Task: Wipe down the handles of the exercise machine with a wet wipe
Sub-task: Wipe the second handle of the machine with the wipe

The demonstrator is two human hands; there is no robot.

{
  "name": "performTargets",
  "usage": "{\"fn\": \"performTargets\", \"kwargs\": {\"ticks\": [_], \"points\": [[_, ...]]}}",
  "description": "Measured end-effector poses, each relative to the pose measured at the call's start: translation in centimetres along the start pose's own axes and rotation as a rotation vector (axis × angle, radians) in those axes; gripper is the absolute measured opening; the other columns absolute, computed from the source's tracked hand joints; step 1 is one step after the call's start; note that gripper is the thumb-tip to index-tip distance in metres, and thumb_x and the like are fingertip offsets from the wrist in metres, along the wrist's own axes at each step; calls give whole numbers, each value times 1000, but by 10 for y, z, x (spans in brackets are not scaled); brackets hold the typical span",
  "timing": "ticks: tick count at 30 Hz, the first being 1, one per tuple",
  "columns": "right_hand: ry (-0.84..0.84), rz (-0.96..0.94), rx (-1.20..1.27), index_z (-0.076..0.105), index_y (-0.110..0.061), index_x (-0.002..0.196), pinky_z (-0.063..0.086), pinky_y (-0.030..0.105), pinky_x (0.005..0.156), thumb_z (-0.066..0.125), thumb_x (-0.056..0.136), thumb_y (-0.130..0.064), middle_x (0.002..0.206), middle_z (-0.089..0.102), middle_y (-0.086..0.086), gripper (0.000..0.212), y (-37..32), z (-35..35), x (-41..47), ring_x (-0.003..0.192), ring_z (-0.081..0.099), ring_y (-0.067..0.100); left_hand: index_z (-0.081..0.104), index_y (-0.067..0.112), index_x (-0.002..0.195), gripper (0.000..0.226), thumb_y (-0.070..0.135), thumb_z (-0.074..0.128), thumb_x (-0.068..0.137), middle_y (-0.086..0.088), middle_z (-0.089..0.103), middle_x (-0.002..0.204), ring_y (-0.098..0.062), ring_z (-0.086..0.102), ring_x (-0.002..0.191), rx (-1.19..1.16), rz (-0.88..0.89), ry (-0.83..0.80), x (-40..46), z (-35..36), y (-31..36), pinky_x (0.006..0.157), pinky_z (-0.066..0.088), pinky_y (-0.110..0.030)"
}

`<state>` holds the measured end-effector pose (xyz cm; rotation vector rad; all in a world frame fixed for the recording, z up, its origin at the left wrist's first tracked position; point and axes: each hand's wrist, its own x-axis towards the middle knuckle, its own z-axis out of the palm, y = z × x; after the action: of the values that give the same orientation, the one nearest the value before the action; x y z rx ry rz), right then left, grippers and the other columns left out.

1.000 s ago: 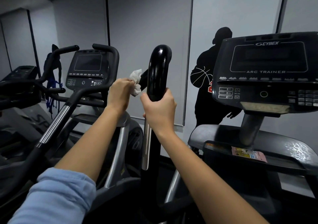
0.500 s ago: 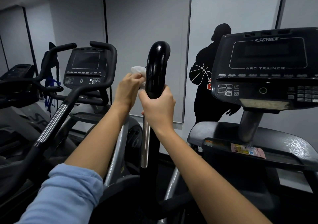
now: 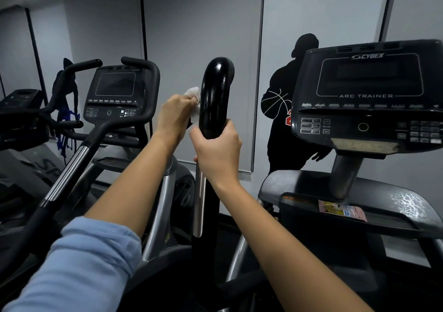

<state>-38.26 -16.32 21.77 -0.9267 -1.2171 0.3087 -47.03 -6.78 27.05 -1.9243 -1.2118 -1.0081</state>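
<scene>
A glossy black upright handle (image 3: pixel 215 88) of the exercise machine rises at the centre, curving over at its top. My right hand (image 3: pixel 217 149) grips the handle low down, fingers wrapped round it. My left hand (image 3: pixel 173 116) holds a crumpled white wet wipe (image 3: pixel 193 96) and presses it against the handle's left side, just above my right hand. Most of the wipe is hidden behind my left hand.
The machine's console (image 3: pixel 369 96), marked Arc Trainer, stands at the right over a grey shroud (image 3: pixel 405 201). A second machine with a console (image 3: pixel 115 91) and black handlebars (image 3: pixel 143 72) stands at the left. A grey wall lies behind.
My left hand has moved right and up with the wipe, from beside the handle to against its left side. My right hand keeps its grip on the handle.
</scene>
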Motion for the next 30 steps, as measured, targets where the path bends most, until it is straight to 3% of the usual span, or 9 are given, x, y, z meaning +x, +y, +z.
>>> {"fn": "performTargets", "kwargs": {"ticks": [5,9,13,16,22,26,30], "points": [[11,2,3,50,-16,80,56,45,54,67,73,-33,63,54,-5,25,-1,1,-1,59,59,24,65,3,99,23,-6,63,79,-13,68,95,-34,56,79,-37,-52,25,-32,16,-21,57,39,-35],[9,5,7,49,-14,78,57,45,53,66,74,-32,61,52,-7,25,-2,1,-2,57,55,20,66,3,98,15,7,55,88,-19,68,94,-36,60,84,-198,-214,78,-35,10,-29,69,50,-45],[-6,8,13,47,-17,76,57,45,53,67,76,-26,59,48,-9,22,-2,-1,-1,54,51,17,60,2,86,5,0,56,85,-20,67,86,-38,62,76,-114,-60,60,-1,-7,-14,66,53,-47],[-8,1,11,45,-18,74,56,45,52,66,76,-23,58,47,-9,22,-2,-1,-1,53,50,16,47,2,72,17,-9,44,84,-30,62,76,-43,60,71,-76,-14,-64,12,-13,2,63,48,-43],[5,1,4,48,-15,77,56,45,53,65,75,-27,60,50,-7,22,-1,0,0,55,53,20,60,-4,79,5,-7,56,79,-26,59,69,-46,57,68,-70,-152,-68,-16,12,-30,56,43,-44],[4,-2,2,46,-16,75,56,45,52,66,75,-25,60,49,-8,21,-1,0,-1,54,53,19,64,0,93,15,-7,57,81,-23,66,84,-40,60,79,-99,-145,34,-27,4,-37,66,52,-49],[8,-4,-8,45,-18,74,56,45,53,66,75,-26,60,50,-7,22,-2,0,-1,56,53,20,62,4,105,21,-1,55,86,-19,68,92,-38,63,83,-130,34,195,3,-16,-9,72,55,-47]]}}
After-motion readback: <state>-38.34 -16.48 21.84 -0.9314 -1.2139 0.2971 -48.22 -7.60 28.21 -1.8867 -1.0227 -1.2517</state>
